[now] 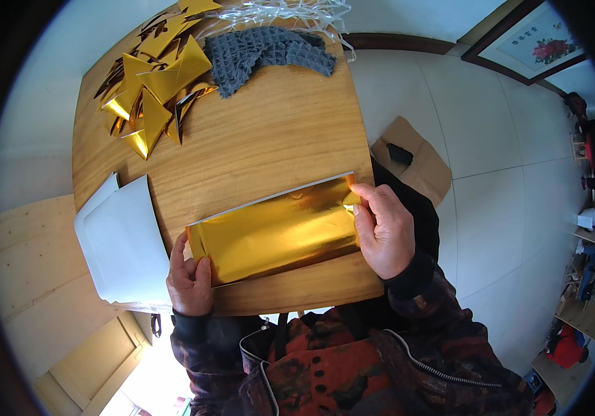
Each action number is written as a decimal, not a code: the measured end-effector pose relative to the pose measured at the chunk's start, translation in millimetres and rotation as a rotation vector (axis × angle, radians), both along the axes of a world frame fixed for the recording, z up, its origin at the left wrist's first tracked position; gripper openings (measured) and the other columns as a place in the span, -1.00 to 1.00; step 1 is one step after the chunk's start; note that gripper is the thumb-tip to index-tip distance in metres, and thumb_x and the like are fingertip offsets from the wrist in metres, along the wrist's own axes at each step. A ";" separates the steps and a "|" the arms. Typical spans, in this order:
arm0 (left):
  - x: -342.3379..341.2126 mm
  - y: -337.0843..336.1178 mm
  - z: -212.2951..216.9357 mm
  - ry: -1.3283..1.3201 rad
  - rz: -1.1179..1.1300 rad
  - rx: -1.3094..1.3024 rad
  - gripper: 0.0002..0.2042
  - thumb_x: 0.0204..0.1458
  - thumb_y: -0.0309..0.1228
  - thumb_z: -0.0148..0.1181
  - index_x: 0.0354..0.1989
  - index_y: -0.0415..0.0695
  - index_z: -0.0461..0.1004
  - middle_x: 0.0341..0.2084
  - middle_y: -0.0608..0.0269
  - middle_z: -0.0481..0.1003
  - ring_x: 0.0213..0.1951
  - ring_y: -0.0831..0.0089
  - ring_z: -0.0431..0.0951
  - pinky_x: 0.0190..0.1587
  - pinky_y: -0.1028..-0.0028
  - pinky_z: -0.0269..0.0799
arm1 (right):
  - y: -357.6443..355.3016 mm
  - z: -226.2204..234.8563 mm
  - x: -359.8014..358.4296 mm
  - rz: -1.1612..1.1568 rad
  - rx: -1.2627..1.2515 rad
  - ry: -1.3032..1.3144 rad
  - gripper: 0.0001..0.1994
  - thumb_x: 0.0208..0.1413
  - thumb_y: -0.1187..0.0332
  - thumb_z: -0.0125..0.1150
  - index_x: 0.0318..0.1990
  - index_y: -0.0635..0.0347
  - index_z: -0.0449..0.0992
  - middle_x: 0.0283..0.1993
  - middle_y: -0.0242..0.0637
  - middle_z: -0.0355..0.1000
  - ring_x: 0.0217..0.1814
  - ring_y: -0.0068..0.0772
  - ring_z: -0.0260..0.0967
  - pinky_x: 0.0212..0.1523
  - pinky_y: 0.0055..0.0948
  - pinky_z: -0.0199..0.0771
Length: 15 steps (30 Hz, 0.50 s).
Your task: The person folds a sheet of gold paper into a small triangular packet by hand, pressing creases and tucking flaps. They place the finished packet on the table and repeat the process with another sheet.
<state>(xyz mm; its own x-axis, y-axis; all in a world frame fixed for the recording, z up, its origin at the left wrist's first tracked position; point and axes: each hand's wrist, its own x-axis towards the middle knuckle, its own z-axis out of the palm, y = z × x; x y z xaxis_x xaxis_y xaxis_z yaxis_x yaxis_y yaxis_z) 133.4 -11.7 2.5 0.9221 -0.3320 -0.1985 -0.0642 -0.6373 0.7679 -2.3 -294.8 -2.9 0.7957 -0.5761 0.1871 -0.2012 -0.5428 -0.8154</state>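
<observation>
A long rectangle of shiny gold foil paper (277,225) lies near the front edge of the wooden table, with a thin white edge along its far side. My left hand (191,281) grips its left end, the thumb on top near the lower corner. At the opposite end my right hand (385,229) pinches the right edge between thumb and fingers. Just left of my left hand rests a stack of white sheets (121,243). Farther back on the table sits a pile of folded gold paper pieces (155,90) with pointed corners.
A dark grey waffle-textured cloth (266,55) lies at the back of the wooden table (277,132), beside a tangle of clear plastic strips (277,10). On the tiled floor to the right is a piece of brown cardboard (419,159) with a black object (400,154) on it.
</observation>
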 end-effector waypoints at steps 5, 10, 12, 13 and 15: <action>-0.1 -2.5 6.0 0.027 -0.019 0.009 -0.43 0.09 -0.62 0.05 0.34 -0.23 0.14 -0.69 0.34 0.48 -0.59 0.72 0.37 -0.44 0.67 0.31 | -1.7 1.9 -1.1 0.017 -0.040 0.060 -0.73 0.04 0.61 0.16 -0.07 0.25 0.45 -0.27 -0.11 0.41 -0.40 -0.03 0.43 -0.42 -0.28 0.47; -0.7 -4.4 7.6 0.046 -0.015 -0.011 -0.42 0.10 -0.63 0.05 0.35 -0.22 0.13 -0.67 0.34 0.49 -0.58 0.72 0.39 -0.43 0.67 0.33 | -0.7 1.4 0.7 0.000 -0.028 0.018 -0.71 0.02 0.67 0.12 -0.07 0.28 0.46 -0.36 -0.17 0.34 -0.47 -0.22 0.31 -0.46 -0.40 0.35; -1.2 -4.5 7.6 0.064 0.000 -0.036 -0.41 0.10 -0.63 0.05 0.35 -0.21 0.12 -0.67 0.34 0.49 -0.58 0.72 0.39 -0.43 0.67 0.34 | -0.4 1.2 1.2 -0.003 -0.034 0.024 -0.71 0.01 0.68 0.12 -0.07 0.28 0.46 -0.36 -0.17 0.34 -0.46 -0.21 0.32 -0.45 -0.39 0.35; -1.3 -4.9 7.1 0.055 -0.003 -0.027 -0.41 0.10 -0.63 0.05 0.35 -0.21 0.12 -0.66 0.34 0.49 -0.58 0.72 0.40 -0.42 0.67 0.35 | -0.8 1.5 0.6 0.002 -0.051 0.052 -0.72 0.02 0.65 0.14 -0.07 0.28 0.45 -0.30 -0.13 0.38 -0.42 -0.11 0.38 -0.42 -0.33 0.42; -1.3 -5.4 6.5 0.057 0.011 -0.022 -0.41 0.10 -0.63 0.05 0.36 -0.20 0.12 -0.66 0.34 0.50 -0.58 0.72 0.40 -0.42 0.67 0.36 | -1.0 1.7 0.3 0.005 -0.068 0.079 -0.72 0.02 0.62 0.16 -0.07 0.27 0.44 -0.25 -0.09 0.42 -0.36 0.00 0.45 -0.39 -0.26 0.49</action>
